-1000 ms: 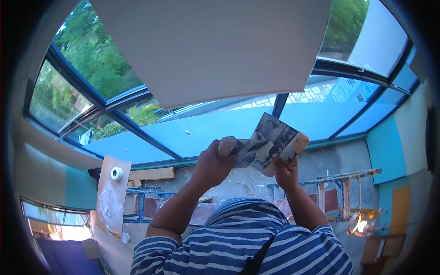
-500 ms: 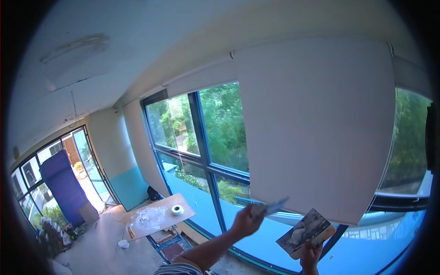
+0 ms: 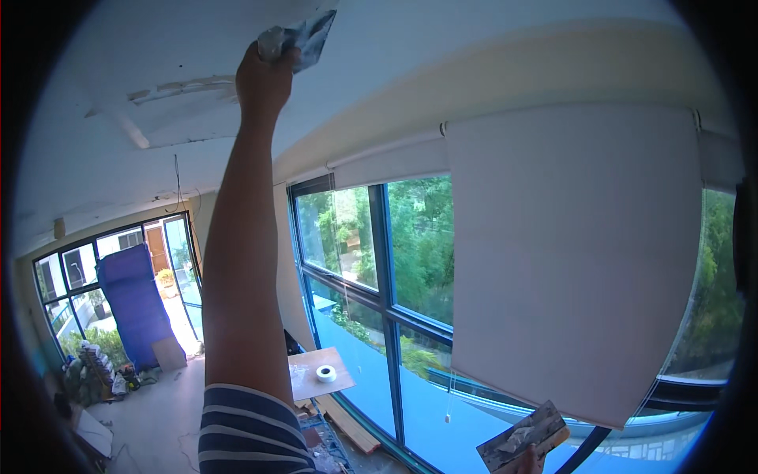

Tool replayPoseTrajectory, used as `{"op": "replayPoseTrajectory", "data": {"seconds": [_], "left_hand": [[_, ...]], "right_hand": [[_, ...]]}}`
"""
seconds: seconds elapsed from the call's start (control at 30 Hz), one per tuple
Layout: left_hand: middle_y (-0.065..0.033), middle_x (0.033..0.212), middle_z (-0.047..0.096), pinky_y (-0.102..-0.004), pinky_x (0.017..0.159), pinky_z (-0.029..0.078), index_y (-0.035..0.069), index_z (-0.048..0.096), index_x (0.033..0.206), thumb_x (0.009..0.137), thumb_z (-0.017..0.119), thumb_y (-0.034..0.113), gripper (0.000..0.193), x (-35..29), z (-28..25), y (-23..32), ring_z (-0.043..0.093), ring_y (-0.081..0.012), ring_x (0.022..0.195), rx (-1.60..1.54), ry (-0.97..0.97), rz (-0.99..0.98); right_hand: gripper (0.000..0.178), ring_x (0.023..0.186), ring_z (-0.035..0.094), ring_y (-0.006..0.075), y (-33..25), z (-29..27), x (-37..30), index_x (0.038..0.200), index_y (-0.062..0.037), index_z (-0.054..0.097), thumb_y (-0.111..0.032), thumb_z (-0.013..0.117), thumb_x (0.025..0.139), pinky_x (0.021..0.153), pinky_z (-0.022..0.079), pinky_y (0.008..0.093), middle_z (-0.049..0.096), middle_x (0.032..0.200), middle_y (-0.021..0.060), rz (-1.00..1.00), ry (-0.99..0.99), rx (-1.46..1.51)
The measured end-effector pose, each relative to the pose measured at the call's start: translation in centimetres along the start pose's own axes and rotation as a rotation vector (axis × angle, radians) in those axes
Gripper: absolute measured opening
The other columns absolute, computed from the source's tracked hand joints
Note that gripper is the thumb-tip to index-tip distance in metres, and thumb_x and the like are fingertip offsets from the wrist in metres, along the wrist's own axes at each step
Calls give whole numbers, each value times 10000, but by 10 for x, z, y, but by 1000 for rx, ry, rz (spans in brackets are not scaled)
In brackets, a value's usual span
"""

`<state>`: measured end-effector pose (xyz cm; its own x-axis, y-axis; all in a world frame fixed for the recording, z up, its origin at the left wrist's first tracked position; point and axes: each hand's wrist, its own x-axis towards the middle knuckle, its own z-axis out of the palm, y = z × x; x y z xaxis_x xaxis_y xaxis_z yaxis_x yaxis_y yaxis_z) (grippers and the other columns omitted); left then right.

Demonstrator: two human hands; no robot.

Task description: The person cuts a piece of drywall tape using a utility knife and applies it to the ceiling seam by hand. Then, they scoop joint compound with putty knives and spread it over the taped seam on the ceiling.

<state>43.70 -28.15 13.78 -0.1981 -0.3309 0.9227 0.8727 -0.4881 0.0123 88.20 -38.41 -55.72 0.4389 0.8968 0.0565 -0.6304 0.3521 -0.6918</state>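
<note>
My left hand (image 3: 267, 79), at the end of a raised bare arm with a striped sleeve, is closed round the handle of a putty knife (image 3: 310, 39). Its wide metal blade is smeared with whitish filler and lies against or close under the ceiling; I cannot tell if it touches. Left of it, a rough pale patch (image 3: 178, 88) runs along the ceiling. Low at the right, my right hand (image 3: 530, 460) grips a rectangular plastering trowel (image 3: 517, 439), its flat face up. White filler (image 3: 521, 434) lies on that plate. The lower edge cuts off most of this hand.
Windows with a large lowered roller blind (image 3: 568, 261) fill the right side. A board table (image 3: 341, 384) with a roll of white tape (image 3: 325, 373) stands below, partly behind my arm. At the far left are a purple-covered panel (image 3: 138, 300), an open door and piled items. Wires (image 3: 177, 178) hang from the ceiling.
My left hand has risen from beside the trowel up to the ceiling with the putty knife. My right hand has sunk slightly, still holding the trowel. The view has tilted upward and turned left.
</note>
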Motion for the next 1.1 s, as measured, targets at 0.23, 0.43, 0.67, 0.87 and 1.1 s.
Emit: {"op": "replayPoseTrajectory", "data": {"seconds": [0.23,0.43,0.67,0.87,1.1], "left_hand": [[-188,1015,701,-453,845,515,59,642,1117,771,737,450,531,67,18,-12,659,-377,973,274,-64,115],[-227,1098,669,-451,917,493,-6,578,1188,775,721,531,692,72,20,-9,633,-406,1047,362,116,23],[-196,1093,673,-462,920,489,31,599,1164,820,706,442,547,62,-37,-38,635,-392,1040,413,298,-7],[-119,891,656,-438,701,556,97,639,976,869,606,154,126,47,-22,-21,664,-324,787,589,-31,806],[-116,851,663,-429,693,562,88,632,983,864,603,164,144,72,-4,28,672,-294,792,796,-95,930]], "right_hand": [[602,1139,539,256,-6,16,-1,1426,-53,322,-200,633,933,930,493,410,514,1271,131,-8,12,-16],[574,1121,551,250,5,30,-3,1402,-47,354,-191,640,926,917,499,387,531,1251,119,5,34,35],[597,1104,565,253,24,22,-1,1411,-46,347,-173,649,913,909,504,391,537,1242,121,17,17,22],[595,1114,567,261,26,48,-1,1419,-56,346,-171,643,917,926,502,400,543,1247,124,55,-34,50],[576,1121,568,263,75,33,8,1416,-55,353,-155,634,924,920,513,410,540,1257,133,28,-59,147]]}}
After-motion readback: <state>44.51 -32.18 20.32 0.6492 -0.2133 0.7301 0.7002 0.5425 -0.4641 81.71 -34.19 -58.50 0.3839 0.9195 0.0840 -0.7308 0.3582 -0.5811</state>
